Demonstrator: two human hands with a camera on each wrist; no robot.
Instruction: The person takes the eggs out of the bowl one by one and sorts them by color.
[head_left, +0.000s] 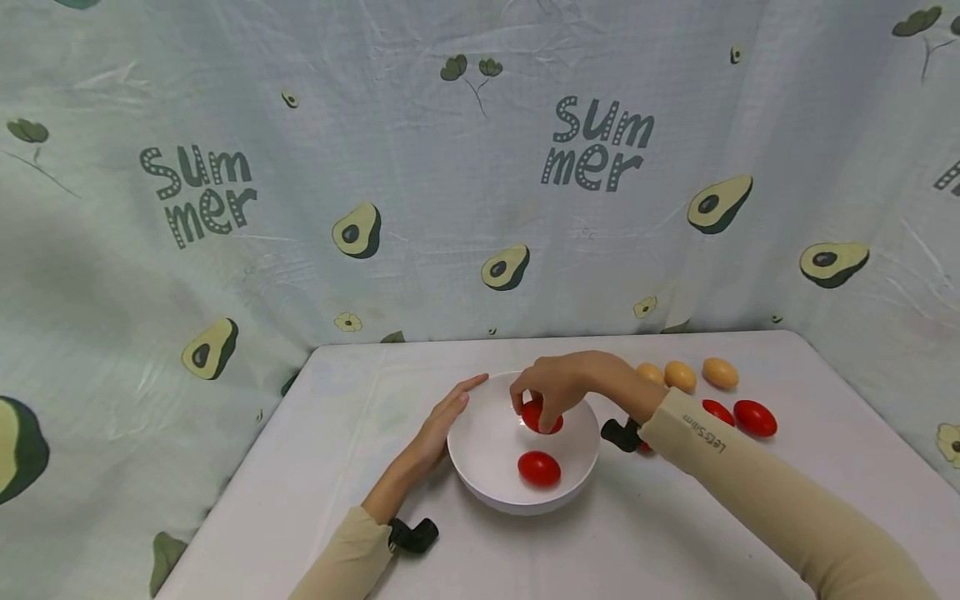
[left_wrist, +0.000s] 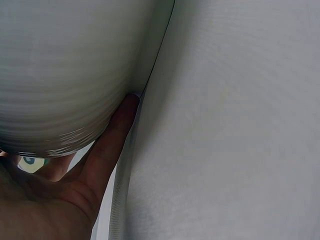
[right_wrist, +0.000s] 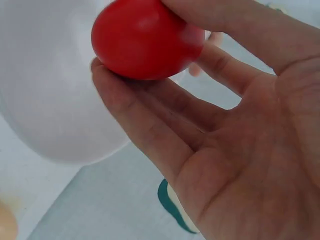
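One red egg (head_left: 538, 468) lies in the white bowl (head_left: 487, 467) at frame centre, the right hand (head_left: 558, 387) pinches a second red egg (head_left: 534, 416) in curled fingers above it, the left hand (head_left: 442, 421) rests straight-fingered against the rim, and two red eggs (head_left: 754, 417) and three orange eggs (head_left: 719, 372) remain on the table (head_left: 675, 533) at right.

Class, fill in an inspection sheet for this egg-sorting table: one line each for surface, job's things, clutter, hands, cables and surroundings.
Surface: white table, cloth-covered.
Job's things: white bowl holding one red egg; a second red egg held over the bowl.
Clutter: three orange eggs and more red eggs on the table to the right, beyond the right arm.
Hands: left hand lies flat against the bowl's outer wall; right hand pinches the red egg in a fingertip grip.
Cables: nothing seen.
Surroundings: backdrop printed with avocados and the word Summer.
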